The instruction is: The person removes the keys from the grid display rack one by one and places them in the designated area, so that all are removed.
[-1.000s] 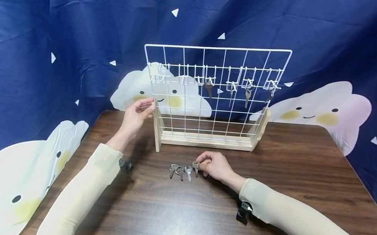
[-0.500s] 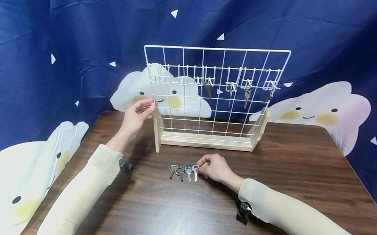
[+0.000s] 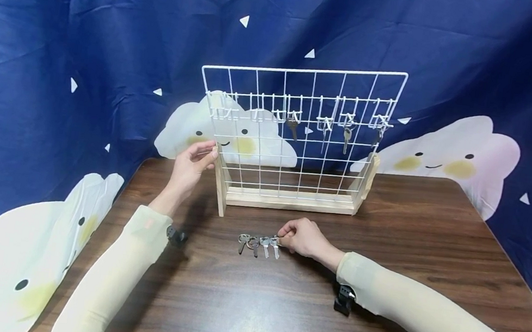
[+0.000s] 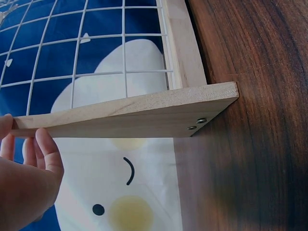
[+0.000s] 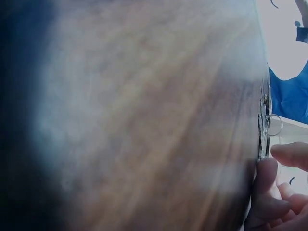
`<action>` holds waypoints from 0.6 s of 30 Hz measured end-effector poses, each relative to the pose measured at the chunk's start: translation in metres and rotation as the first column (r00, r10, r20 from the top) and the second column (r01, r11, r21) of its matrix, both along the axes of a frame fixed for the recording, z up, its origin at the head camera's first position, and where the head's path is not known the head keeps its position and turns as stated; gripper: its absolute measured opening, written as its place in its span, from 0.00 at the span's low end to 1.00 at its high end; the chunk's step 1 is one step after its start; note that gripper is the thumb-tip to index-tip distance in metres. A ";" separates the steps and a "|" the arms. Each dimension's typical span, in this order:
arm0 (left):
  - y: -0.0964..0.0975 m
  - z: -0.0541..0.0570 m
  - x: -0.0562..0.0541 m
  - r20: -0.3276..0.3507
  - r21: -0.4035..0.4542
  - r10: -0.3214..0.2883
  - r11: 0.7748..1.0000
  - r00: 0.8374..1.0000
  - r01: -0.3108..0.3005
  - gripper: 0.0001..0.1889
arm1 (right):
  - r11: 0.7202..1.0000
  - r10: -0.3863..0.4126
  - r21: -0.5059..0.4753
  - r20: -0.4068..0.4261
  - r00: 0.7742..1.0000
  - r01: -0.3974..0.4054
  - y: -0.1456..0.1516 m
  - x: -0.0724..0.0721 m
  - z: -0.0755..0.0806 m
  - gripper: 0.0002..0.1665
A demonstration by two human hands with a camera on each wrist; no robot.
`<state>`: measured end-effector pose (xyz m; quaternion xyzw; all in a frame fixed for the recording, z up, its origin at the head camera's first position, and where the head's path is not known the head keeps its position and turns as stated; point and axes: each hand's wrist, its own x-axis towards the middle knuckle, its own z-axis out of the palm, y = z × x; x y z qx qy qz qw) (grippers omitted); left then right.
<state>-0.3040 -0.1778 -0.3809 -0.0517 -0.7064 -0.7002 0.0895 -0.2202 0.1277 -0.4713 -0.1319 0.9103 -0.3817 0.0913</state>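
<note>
My left hand (image 3: 191, 164) pinches the upper edge of the wooden side panel (image 4: 144, 115) of a white wire grid rack (image 3: 302, 173), thumb on one face and fingers on the other. My right hand (image 3: 306, 237) is low over the table, thumb and fingertips at the head of the rightmost key (image 3: 275, 250) in a short row. To its left lie more keys: a silver key (image 3: 265, 250), a darker key (image 3: 256, 251) and another ringed key (image 3: 241, 246). A key ring (image 5: 275, 125) stands up just beyond my right fingertips in the right wrist view.
Several keys, among them a brown key (image 3: 292, 129) and a brass-coloured key (image 3: 346, 139), hang from white hooks on the rack's middle and right. Hooks further left (image 3: 223, 113) hold no keys. Behind the brown table (image 3: 416, 232) hangs a blue curtain (image 3: 128, 35) with clouds.
The rightmost key has come down from my right fingers to lie flat in the row beside the others, its bit turned toward me. My left hand stays on the rack's side panel.
</note>
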 end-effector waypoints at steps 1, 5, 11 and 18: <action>0.000 0.000 0.000 0.000 0.000 0.001 1.000 1.000 -0.001 0.21 | 1.000 0.003 0.000 0.001 1.000 -0.003 0.000 0.000 0.000 0.04; 0.000 0.001 0.001 0.000 -0.002 -0.002 1.000 1.000 0.002 0.21 | 1.000 0.018 -0.009 0.013 1.000 -0.018 0.001 0.000 0.002 0.04; -0.001 0.001 0.001 0.001 -0.001 0.000 1.000 1.000 0.000 0.21 | 0.998 0.041 -0.045 0.040 0.998 -0.039 0.003 0.001 0.007 0.06; 0.000 0.002 0.001 0.013 -0.007 -0.001 1.000 1.000 0.001 0.22 | 0.995 0.059 -0.084 0.035 0.998 -0.056 0.004 -0.001 0.012 0.08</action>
